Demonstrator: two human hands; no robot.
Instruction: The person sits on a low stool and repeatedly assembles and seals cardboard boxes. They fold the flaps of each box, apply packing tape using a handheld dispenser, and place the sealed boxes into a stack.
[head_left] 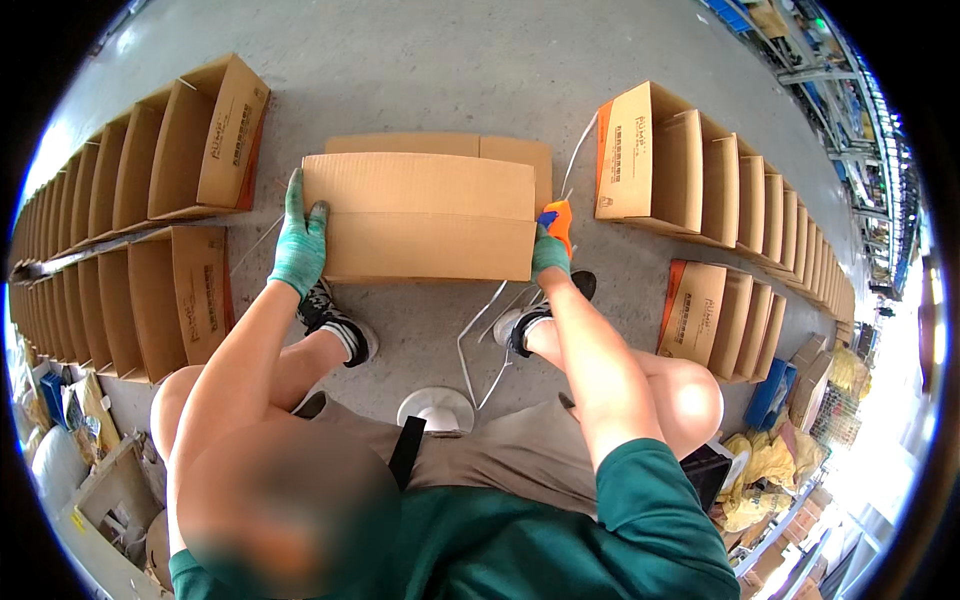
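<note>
- The left hand, in a green knit glove, presses flat against the left end of a plain brown cardboard box, fingers spread along its edge rather than curled round it.
- That box sits on the grey concrete floor right in front of the seated person, between their two feet, with its top flaps folded shut.
- The right hand, gloved in green too, is up against the box's right end and clenched on an orange tape dispenser with a blue part at its front.
- White strapping trails loose on the floor below the box, beside the black-and-white sneakers.
- On the left, two long rows of open brown cartons, standing on edge, show orange printed panels.
- On the right, two matching rows of open cartons run off toward the rim, each with an orange stripe down one face.
- At lower right, yellow bags lie heaped beside a blue crate.
</note>
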